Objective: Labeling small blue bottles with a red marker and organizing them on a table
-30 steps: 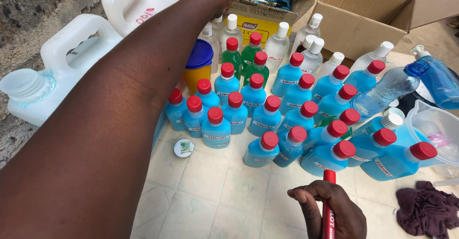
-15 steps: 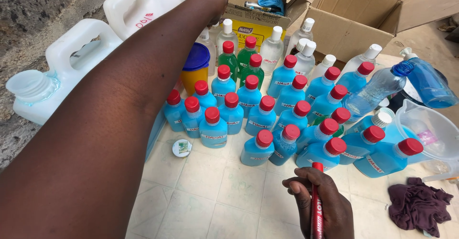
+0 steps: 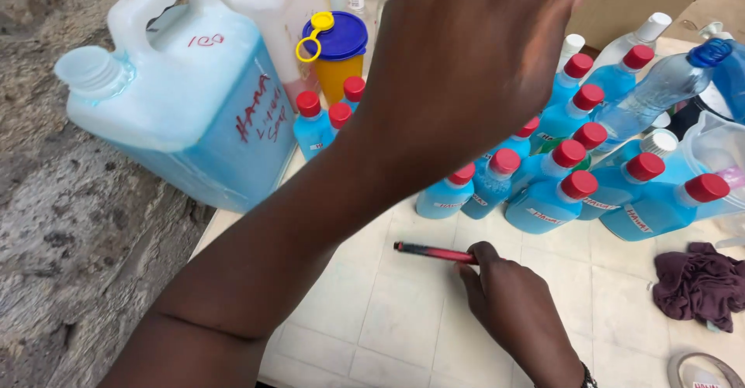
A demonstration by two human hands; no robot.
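A head-worn view looks down on a pale tiled surface (image 3: 388,310) that sits beside rough grey stone (image 3: 70,264) on the left. The person's right hand (image 3: 508,310) rests low on the tiles, its fingertips pinching one end of a red marker pen (image 3: 433,252) that lies flat, pointing left. The left hand (image 3: 473,46) is raised close to the camera, blurred, over the bottles; whether its fingers are spread or closed cannot be told. Behind it stand many small blue bottles with red caps (image 3: 555,198), packed together. At far left a large white jug of blue liquid (image 3: 194,116) stands uncapped, with a yellow tub with a blue lid (image 3: 339,54) behind it. A dark purple cloth (image 3: 698,283) lies crumpled at near right, and a cardboard box (image 3: 621,0) stands at the far edge
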